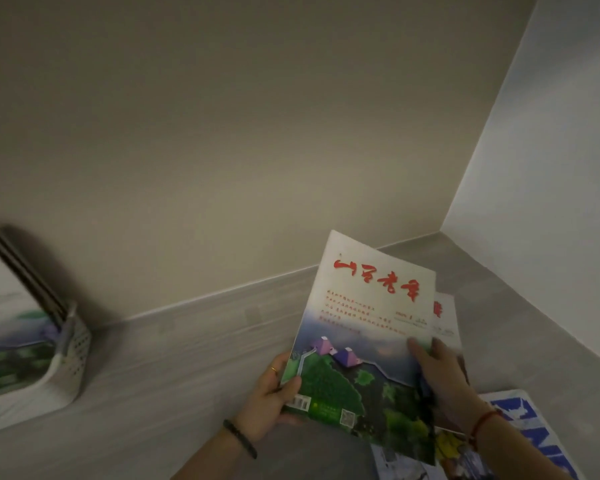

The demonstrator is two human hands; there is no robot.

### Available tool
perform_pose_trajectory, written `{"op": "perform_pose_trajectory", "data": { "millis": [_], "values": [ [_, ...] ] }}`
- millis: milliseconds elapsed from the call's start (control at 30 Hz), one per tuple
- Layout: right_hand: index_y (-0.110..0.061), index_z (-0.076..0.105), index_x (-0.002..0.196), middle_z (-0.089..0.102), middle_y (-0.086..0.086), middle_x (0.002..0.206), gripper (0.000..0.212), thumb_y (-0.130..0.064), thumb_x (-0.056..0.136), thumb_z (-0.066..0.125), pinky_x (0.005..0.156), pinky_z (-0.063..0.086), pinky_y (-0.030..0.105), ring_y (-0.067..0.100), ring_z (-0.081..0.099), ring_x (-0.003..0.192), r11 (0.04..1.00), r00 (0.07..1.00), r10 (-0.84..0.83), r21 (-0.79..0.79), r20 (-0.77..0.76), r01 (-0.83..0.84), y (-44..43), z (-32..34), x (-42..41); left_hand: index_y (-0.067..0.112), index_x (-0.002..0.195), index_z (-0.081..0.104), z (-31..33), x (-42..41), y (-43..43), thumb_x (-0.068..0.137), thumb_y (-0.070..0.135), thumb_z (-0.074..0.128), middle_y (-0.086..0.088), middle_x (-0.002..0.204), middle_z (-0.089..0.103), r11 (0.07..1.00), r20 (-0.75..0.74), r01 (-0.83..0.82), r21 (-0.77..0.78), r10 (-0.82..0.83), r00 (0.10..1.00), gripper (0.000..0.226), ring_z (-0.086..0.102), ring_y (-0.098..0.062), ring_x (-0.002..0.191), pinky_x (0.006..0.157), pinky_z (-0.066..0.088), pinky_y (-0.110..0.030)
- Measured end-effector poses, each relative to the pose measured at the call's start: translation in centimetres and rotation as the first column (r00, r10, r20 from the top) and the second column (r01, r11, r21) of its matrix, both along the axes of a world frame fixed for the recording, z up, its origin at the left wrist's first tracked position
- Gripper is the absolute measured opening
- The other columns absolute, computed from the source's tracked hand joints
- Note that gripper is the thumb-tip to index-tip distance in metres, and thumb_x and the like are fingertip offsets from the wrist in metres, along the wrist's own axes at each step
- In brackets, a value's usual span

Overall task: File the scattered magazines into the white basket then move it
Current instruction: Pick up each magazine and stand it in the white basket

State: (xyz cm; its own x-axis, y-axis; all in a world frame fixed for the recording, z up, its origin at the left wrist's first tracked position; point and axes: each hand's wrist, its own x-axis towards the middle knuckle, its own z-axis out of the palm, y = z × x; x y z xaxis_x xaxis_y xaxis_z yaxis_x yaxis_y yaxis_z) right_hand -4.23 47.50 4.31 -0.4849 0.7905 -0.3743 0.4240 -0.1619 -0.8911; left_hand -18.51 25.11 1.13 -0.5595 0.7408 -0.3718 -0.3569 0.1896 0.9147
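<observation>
A magazine (368, 327) with red title characters and a green landscape cover is raised above the grey floor. My left hand (274, 396) grips its lower left edge, thumb on the cover. My right hand (440, 372) lies on its right side, fingers over the cover. A second, similar magazine (445, 317) peeks out behind it on the right. The white perforated basket (73, 351) stands at the far left against the wall, with several magazines (11, 306) upright in it.
More magazines lie on the floor at the bottom right: one with a blue and white cover (530, 431) and another colourful one (458, 455) under my right forearm. Beige walls meet in a corner at the back right (442, 230).
</observation>
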Motion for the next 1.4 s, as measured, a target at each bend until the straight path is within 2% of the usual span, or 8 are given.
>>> {"op": "perform_pose_trajectory", "data": {
  "millis": [167, 467, 600, 733, 833, 1000, 1167, 1400],
  "values": [
    [0.0, 0.05, 0.105, 0.065, 0.021, 0.087, 0.017, -0.007, 0.089, 0.05, 0.026, 0.04, 0.021, 0.014, 0.04, 0.023, 0.989, 0.96, 0.134, -0.031, -0.246, -0.146, -5.0, 3.3, -3.2, 0.005, 0.114, 0.048, 1.8, -2.3, -6.8, 0.081, -0.013, 0.051, -0.005, 0.095, 0.071, 0.997, -0.103, -0.073, 0.03, 0.076, 0.992, 0.038, 0.065, -0.024, 0.086, 0.078, 0.053, -0.031],
    [-0.008, 0.055, 0.108, 0.063, 0.03, 0.073, 0.019, -0.01, 0.089, 0.053, 0.029, 0.039, 0.022, 0.012, 0.041, 0.025, 0.87, 0.82, 0.484, 0.274, -0.307, -0.41, -19.6, 9.1, -14.8, 0.011, 0.105, 0.058, 11.1, -10.1, -20.5, 0.088, 0.002, 0.049, -0.003, 0.109, 0.062, 0.904, -0.415, -0.403, 0.139, 0.423, 0.806, 0.022, 0.063, -0.006, 0.087, 0.072, 0.053, -0.012],
    [-0.007, 0.058, 0.098, 0.069, 0.024, 0.088, 0.011, -0.008, 0.088, 0.053, 0.05, 0.052, 0.045, 0.044, 0.06, 0.061, 0.828, 0.784, 0.52, 0.424, -0.338, -0.366, -26.9, 12.3, -20.7, 0.008, 0.108, 0.059, 15.1, -13.8, -27.9, 0.086, 0.005, 0.054, -0.004, 0.11, 0.061, 0.824, -0.514, -0.543, 0.16, 0.54, 0.667, 0.023, 0.06, -0.025, 0.1, 0.088, 0.051, -0.036],
    [0.006, 0.061, 0.1, 0.067, 0.014, 0.095, 0.018, -0.001, 0.088, 0.05, 0.053, 0.05, 0.019, 0.043, 0.064, 0.089, 0.783, 0.743, 0.568, 0.512, -0.354, -0.354, -32.9, 14.3, -25.9, 0.008, 0.111, 0.058, 17.7, -17.0, -34.2, 0.088, 0.007, 0.052, -0.005, 0.108, 0.061, 0.731, -0.533, -0.655, 0.194, 0.639, 0.555, 0.024, 0.059, -0.023, 0.095, 0.067, 0.057, -0.018],
    [0.012, 0.061, 0.097, 0.067, 0.026, 0.101, 0.019, 0.0, 0.088, 0.051, 0.049, 0.047, 0.007, 0.043, 0.064, 0.084, 0.77, 0.732, 0.587, 0.518, -0.345, -0.374, -36.1, 14.6, -28.7, 0.004, 0.115, 0.056, 18.2, -19.0, -37.5, 0.088, 0.01, 0.051, -0.008, 0.114, 0.061, 0.685, -0.523, -0.713, 0.154, 0.668, 0.529, 0.027, 0.059, -0.023, 0.097, 0.082, 0.054, -0.036],
    [0.01, 0.065, 0.092, 0.069, 0.022, 0.096, 0.017, -0.002, 0.085, 0.056, 0.048, 0.047, 0.006, 0.024, 0.062, 0.071, 0.772, 0.769, 0.568, 0.514, -0.293, -0.374, -39.3, 13.3, -31.9, 0.003, 0.112, 0.058, 16.5, -21.7, -40.3, 0.087, 0.01, 0.053, -0.003, 0.099, 0.061, 0.63, -0.504, -0.764, 0.137, 0.709, 0.494, 0.026, 0.059, -0.005, 0.073, 0.049, 0.05, -0.012],
    [0.009, 0.067, 0.088, 0.063, 0.005, 0.081, 0.016, -0.004, 0.085, 0.057, 0.034, 0.035, 0.002, 0.0, 0.053, 0.037, 0.796, 0.818, 0.536, 0.448, -0.211, -0.407, -40.8, 10.0, -33.8, 0.005, 0.105, 0.06, 13.2, -23.9, -41.4, 0.085, 0.012, 0.057, -0.005, 0.098, 0.062, 0.609, -0.461, -0.792, 0.034, 0.713, 0.529, 0.021, 0.059, -0.014, 0.076, 0.059, 0.049, -0.022],
    [0.007, 0.068, 0.08, 0.068, 0.014, 0.077, 0.017, -0.01, 0.081, 0.064, 0.04, 0.04, 0.004, 0.014, 0.057, 0.055, 0.835, 0.89, 0.445, 0.405, -0.098, -0.373, -40.8, 6.1, -36.0, 0.006, 0.096, 0.06, 8.9, -26.3, -41.2, 0.083, 0.012, 0.061, -0.008, 0.1, 0.062, 0.568, -0.452, -0.817, -0.1, 0.705, 0.546, 0.014, 0.056, -0.025, 0.09, 0.081, 0.052, -0.041]
  ]
}}
